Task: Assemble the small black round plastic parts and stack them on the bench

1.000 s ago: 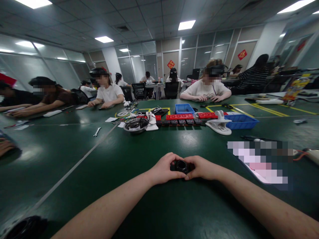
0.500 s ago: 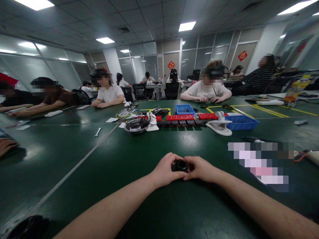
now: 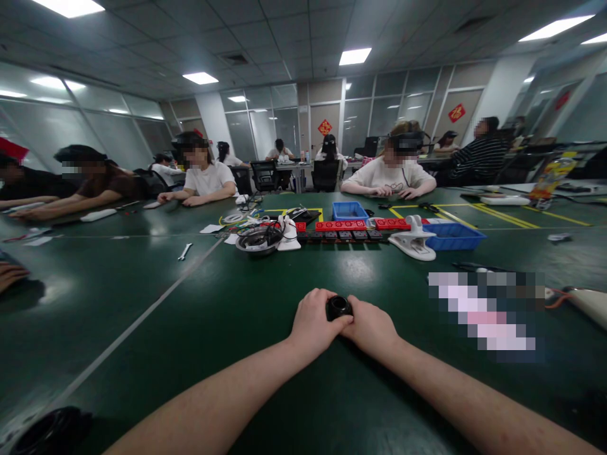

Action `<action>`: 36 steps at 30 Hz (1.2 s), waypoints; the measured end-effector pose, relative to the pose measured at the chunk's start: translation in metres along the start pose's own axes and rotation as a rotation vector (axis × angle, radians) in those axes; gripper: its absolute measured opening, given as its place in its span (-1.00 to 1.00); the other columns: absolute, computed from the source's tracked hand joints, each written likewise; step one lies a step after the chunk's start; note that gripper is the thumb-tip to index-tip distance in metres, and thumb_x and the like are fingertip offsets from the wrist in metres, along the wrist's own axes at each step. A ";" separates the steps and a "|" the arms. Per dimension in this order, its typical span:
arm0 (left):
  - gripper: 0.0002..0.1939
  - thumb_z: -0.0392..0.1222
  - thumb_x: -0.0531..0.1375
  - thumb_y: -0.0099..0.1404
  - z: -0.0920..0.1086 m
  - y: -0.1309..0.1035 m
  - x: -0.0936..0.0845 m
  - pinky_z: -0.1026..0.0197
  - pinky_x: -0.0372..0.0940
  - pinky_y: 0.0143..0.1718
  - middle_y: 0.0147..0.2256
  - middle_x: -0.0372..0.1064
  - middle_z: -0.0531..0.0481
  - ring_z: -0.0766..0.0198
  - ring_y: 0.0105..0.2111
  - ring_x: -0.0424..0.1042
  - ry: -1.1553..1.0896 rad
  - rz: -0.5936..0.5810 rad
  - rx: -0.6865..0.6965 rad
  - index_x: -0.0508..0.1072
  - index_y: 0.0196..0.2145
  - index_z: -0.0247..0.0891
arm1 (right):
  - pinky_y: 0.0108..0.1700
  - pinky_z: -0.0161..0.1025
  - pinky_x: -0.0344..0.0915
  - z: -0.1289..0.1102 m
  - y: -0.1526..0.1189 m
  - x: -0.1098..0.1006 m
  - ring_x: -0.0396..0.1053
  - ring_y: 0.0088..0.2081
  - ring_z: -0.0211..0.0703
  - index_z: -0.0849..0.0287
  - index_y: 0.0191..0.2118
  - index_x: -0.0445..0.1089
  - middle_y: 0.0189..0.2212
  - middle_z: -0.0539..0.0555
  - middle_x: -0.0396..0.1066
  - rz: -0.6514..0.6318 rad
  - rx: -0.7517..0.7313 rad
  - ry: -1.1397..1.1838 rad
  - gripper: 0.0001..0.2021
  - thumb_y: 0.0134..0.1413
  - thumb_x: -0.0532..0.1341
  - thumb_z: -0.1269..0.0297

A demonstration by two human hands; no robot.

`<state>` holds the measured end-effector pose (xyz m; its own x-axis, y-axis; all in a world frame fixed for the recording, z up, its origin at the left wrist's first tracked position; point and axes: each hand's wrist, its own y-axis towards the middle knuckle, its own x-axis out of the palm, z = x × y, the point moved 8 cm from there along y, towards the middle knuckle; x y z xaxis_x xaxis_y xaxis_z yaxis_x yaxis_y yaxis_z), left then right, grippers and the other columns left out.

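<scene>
A small black round part with a wide hole in its top is held between my two hands, low over the green tabletop or resting on it; I cannot tell which. My left hand wraps its left side, the thumb crossing the front. From the right, my right hand closes round the part, most of its fingers hidden behind it. The two hands touch at the front, below the hole. The exact kind of part is not clear.
Across the green table lie a wrench, a metal bowl of cables, red power strips, a white clip stand and a blue tray. A black coiled object sits lower left. Several people sit around.
My right hand has turned and shifted its hold, its thumb and fingers now less visible. The black part's hole faces more upward, and the part sits slightly further left and up in view.
</scene>
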<state>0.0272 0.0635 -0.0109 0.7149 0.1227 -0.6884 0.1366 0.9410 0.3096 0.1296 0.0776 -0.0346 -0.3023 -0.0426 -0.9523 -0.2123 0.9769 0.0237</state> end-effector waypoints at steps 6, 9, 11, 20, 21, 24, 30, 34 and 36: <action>-0.66 -0.09 0.23 -0.06 -0.002 0.006 0.000 0.21 0.16 -0.28 -0.32 0.22 0.00 0.22 -0.28 0.23 -0.068 -0.118 0.067 0.32 -0.30 -0.23 | -0.50 -0.33 0.04 0.000 0.003 -0.004 0.30 -0.41 -0.11 0.17 -0.33 0.23 -0.43 0.07 0.35 -0.108 -0.135 0.100 -0.63 -0.24 0.17 0.00; -0.63 -0.09 0.24 -0.05 -0.001 0.007 0.003 0.26 0.17 -0.34 -0.32 0.21 0.01 0.28 -0.33 0.22 -0.147 -0.277 0.125 0.32 -0.26 -0.23 | -0.48 -0.36 0.09 -0.002 0.001 -0.003 0.28 -0.44 -0.20 0.16 -0.28 0.23 -0.45 0.00 0.32 -0.289 -0.314 0.301 -0.61 -0.27 0.23 0.08; -0.62 -0.09 0.23 -0.05 0.002 0.007 0.006 0.29 0.17 -0.36 -0.32 0.21 0.02 0.31 -0.36 0.22 -0.194 -0.372 0.160 0.33 -0.23 -0.22 | -0.45 -0.37 0.13 -0.003 -0.002 -0.001 0.26 -0.44 -0.25 0.18 -0.26 0.24 -0.45 -0.03 0.31 -0.422 -0.393 0.434 -0.66 -0.23 0.23 0.17; -0.58 -0.12 0.25 -0.05 0.010 0.003 0.010 0.25 0.14 -0.23 -0.26 0.21 0.02 0.25 -0.24 0.22 -0.251 -0.477 0.251 0.33 -0.18 -0.18 | -0.36 -0.34 0.16 -0.003 0.000 0.007 0.27 -0.38 -0.22 0.21 -0.28 0.33 -0.41 -0.05 0.33 -0.545 -0.443 0.569 -0.69 -0.26 0.26 0.25; -0.58 -0.12 0.25 -0.05 0.011 0.003 0.008 0.24 0.13 -0.20 -0.26 0.21 0.02 0.24 -0.22 0.22 -0.243 -0.466 0.266 0.33 -0.19 -0.18 | -0.36 -0.34 0.16 -0.003 0.000 0.007 0.27 -0.38 -0.22 0.21 -0.28 0.33 -0.41 -0.05 0.33 -0.538 -0.445 0.568 -0.69 -0.27 0.26 0.25; -0.58 -0.11 0.25 -0.05 0.013 0.002 0.007 0.23 0.12 -0.18 -0.28 0.20 0.02 0.24 -0.22 0.21 -0.208 -0.458 0.276 0.33 -0.19 -0.18 | -0.37 -0.35 0.16 -0.001 0.000 0.008 0.27 -0.38 -0.22 0.21 -0.27 0.33 -0.40 -0.05 0.34 -0.532 -0.443 0.569 -0.68 -0.27 0.27 0.26; -0.58 -0.11 0.24 -0.04 0.012 0.001 0.006 0.27 0.15 -0.26 -0.32 0.17 0.04 0.28 -0.29 0.23 -0.184 -0.464 0.235 0.32 -0.17 -0.16 | -0.34 -0.34 0.16 -0.004 -0.003 0.002 0.26 -0.37 -0.22 0.20 -0.24 0.32 -0.39 -0.05 0.33 -0.537 -0.461 0.560 -0.66 -0.25 0.25 0.24; -0.57 -0.09 0.24 -0.04 0.011 0.000 0.006 0.26 0.16 -0.28 -0.31 0.18 0.04 0.28 -0.30 0.23 -0.182 -0.463 0.222 0.32 -0.17 -0.15 | -0.36 -0.36 0.15 -0.008 -0.005 0.001 0.25 -0.39 -0.24 0.20 -0.27 0.33 -0.43 -0.05 0.32 -0.587 -0.482 0.584 -0.73 -0.19 0.21 0.25; -0.57 -0.09 0.24 -0.05 0.010 0.000 0.007 0.25 0.16 -0.27 -0.30 0.18 0.03 0.28 -0.30 0.23 -0.181 -0.462 0.216 0.31 -0.17 -0.14 | -0.38 -0.36 0.15 -0.006 -0.003 0.002 0.25 -0.41 -0.25 0.21 -0.31 0.34 -0.45 -0.06 0.31 -0.578 -0.469 0.575 -0.76 -0.19 0.20 0.25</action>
<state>0.0393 0.0614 -0.0094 0.6512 -0.3633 -0.6663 0.5891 0.7955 0.1420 0.1243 0.0731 -0.0345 -0.4193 -0.7140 -0.5608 -0.7875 0.5933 -0.1666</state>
